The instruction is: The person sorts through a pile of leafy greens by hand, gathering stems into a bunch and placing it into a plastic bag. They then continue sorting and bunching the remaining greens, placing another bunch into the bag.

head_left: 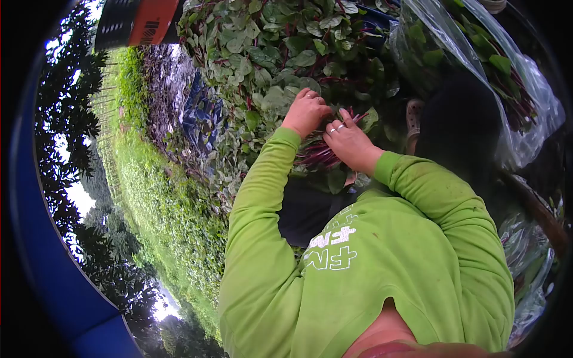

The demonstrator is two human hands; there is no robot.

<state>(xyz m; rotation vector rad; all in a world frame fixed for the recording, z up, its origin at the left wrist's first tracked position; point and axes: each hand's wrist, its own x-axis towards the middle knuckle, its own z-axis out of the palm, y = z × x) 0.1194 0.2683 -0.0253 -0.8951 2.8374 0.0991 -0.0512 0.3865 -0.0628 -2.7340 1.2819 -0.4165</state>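
Observation:
My left hand [307,113], a ring on one finger, has its fingers curled at the top of a bundle of purple-red stems [317,155]. What its fingertips grip is hidden. Close beside it, my right hand [353,144], with rings, rests its bent fingers over the same stems. The cut-looking stem ends point towards my lap, and a green leaf [370,118] sticks out past the right hand. A large heap of green leafy plants with reddish stems [262,53] lies just beyond both hands.
Clear plastic bags [519,134] with leafy stems lie on the right, another bag [528,268] lower down. A shoe [413,122] shows near my right hand. A black and orange container [143,24] stands top left; blue sheeting [200,113] lies beside the heap.

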